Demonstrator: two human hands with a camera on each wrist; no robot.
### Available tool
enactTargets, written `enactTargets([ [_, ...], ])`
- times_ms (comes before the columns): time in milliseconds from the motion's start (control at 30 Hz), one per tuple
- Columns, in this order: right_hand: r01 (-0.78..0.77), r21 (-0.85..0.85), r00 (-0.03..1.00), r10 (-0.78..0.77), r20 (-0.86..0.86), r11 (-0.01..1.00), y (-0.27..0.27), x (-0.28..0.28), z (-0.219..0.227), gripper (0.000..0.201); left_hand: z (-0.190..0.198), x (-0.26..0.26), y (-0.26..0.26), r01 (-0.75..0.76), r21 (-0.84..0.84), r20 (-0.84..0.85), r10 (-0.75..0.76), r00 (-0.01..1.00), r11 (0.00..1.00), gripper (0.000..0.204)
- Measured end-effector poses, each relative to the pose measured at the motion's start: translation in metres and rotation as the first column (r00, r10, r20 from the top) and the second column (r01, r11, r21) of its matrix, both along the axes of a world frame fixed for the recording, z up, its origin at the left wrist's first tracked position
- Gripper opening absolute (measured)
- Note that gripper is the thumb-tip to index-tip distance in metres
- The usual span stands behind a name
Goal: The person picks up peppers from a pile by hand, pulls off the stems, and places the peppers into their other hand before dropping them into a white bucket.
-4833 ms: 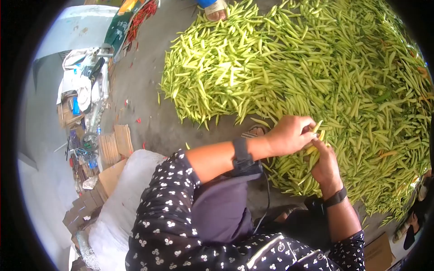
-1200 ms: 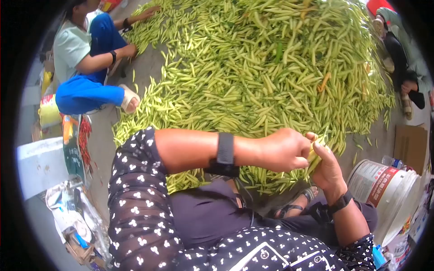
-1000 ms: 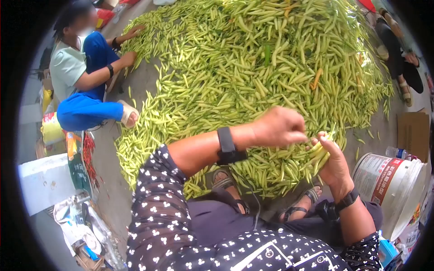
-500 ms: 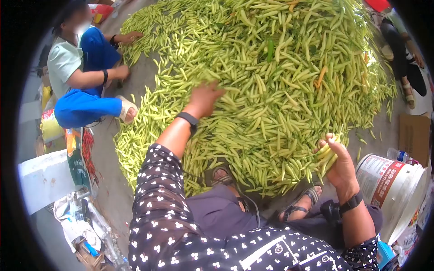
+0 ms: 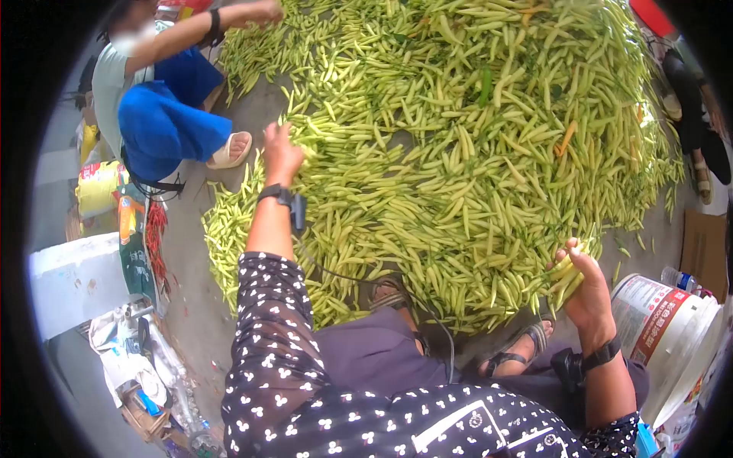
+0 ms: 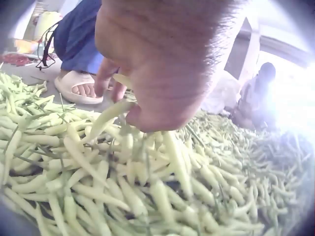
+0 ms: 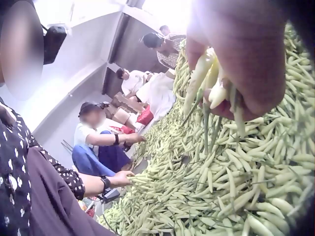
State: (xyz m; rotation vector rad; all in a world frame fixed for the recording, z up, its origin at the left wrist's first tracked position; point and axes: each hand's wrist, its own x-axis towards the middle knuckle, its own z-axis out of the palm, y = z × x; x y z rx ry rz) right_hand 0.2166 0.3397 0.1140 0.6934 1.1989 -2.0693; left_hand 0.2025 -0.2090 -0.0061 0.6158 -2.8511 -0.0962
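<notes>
A broad heap of pale green chili peppers (image 5: 458,198) covers the floor. My left hand (image 5: 282,159) reaches over the heap's left side. In the left wrist view, its thumb and fingers pinch a chili pepper (image 6: 109,119) just above the others. On the right, my right hand (image 5: 586,294) holds a small bunch of chili peppers (image 5: 565,281) low over the near edge of the heap. The right wrist view shows the bunch's tips and green stems (image 7: 214,83) poking out between the fingers, while the palm hides the rest.
A person in blue trousers (image 5: 164,130) squats at the left edge of the heap. A white bucket (image 5: 660,317) stands right of my right arm. A cable (image 5: 359,276) runs from my left wrist past my sandals. White boxes (image 5: 80,282) line the left side.
My left hand has left the right hand and swung left across the heap, down onto the peppers. The right hand keeps its bunch. The squatting person's arm has lifted outward.
</notes>
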Motion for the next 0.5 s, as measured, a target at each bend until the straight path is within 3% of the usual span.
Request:
enactTargets([
  [33,-0.012,-0.001,1.0,0.012,-0.003,1.0,-0.003,0.0,0.0,0.023,0.002,-0.016,0.02,0.011,0.077,-0.003,-0.01,1.0,0.997,0.055],
  [100,-0.007,0.039,1.0,0.007,0.014,0.999,-0.009,0.001,0.001,0.022,0.007,-0.045,0.057,0.167,0.077,0.024,-0.169,0.985,0.983,0.062],
  [233,-0.013,0.073,1.0,0.012,0.01,0.997,-0.02,0.006,0.006,0.023,0.016,-0.095,0.129,0.346,0.131,0.303,-0.37,0.879,0.929,0.082],
  [367,0.021,0.137,1.0,-0.023,0.01,0.99,-0.025,0.014,0.016,0.024,0.003,-0.123,0.142,0.417,0.114,0.424,-0.423,0.801,0.902,0.087],
  [500,0.041,0.195,0.999,-0.041,-0.005,0.98,-0.018,0.023,0.016,0.025,-0.006,-0.128,0.12,0.297,0.111,0.487,-0.312,0.816,0.948,0.086],
])
